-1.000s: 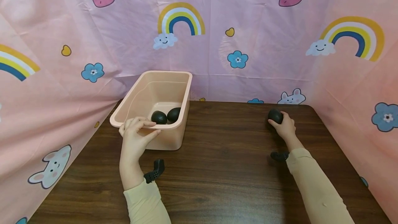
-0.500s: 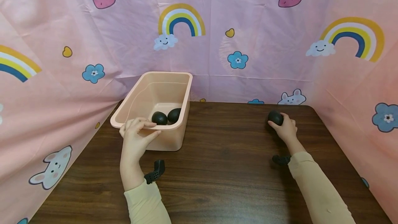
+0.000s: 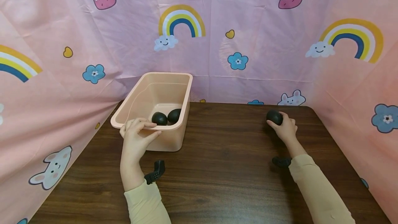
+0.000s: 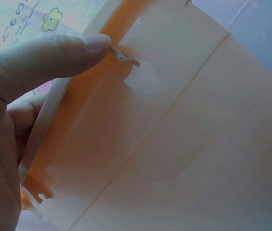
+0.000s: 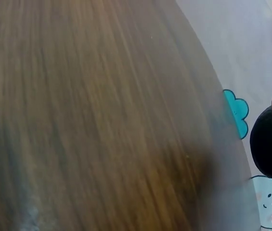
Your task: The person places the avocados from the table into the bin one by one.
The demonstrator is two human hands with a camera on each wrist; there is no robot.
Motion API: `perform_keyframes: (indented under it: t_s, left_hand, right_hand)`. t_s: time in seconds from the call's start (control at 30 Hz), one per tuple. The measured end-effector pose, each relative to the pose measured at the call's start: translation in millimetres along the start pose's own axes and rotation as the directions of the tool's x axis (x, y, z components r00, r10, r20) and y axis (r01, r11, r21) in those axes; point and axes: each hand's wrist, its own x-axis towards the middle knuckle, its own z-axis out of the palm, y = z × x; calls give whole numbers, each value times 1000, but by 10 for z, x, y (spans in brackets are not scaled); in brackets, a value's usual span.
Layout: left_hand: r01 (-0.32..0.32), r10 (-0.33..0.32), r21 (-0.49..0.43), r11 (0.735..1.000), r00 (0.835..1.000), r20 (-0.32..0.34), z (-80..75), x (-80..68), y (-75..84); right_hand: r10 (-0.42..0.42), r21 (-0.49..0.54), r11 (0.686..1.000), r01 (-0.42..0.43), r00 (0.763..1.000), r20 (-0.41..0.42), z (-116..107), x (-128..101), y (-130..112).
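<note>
A peach plastic bin (image 3: 141, 91) stands at the back left of the dark wooden table (image 3: 217, 168). Two dark round balls (image 3: 159, 118) (image 3: 174, 115) lie inside it. My left hand (image 3: 136, 137) grips the bin's near rim, fingers over the edge and thumb on the outer wall (image 4: 174, 144); the left wrist view shows the thumb (image 4: 44, 57) against that wall. At the back right, my right hand (image 3: 284, 127) holds a third dark ball (image 3: 274, 117), seen at the edge of the right wrist view as ball (image 5: 268, 144).
Pink printed cloth (image 3: 248, 27) walls in the table at the back and both sides. Small black wrist-camera mounts (image 3: 154, 172) (image 3: 281, 161) sit under each forearm. Bare wood lies between the bin and the right hand.
My right hand with its ball has shifted slightly leftward and back toward me. The left hand and the bin have not moved.
</note>
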Motion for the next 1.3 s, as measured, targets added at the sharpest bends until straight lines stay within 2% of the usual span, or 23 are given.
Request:
perform_keyframes:
  t_s: [1.3]
  left_hand:
    - [-1,1,7,1000,1000,-1,-19,-6,12]
  right_hand:
    - [-108,1,994,108,992,-72,-64,-131,-279]
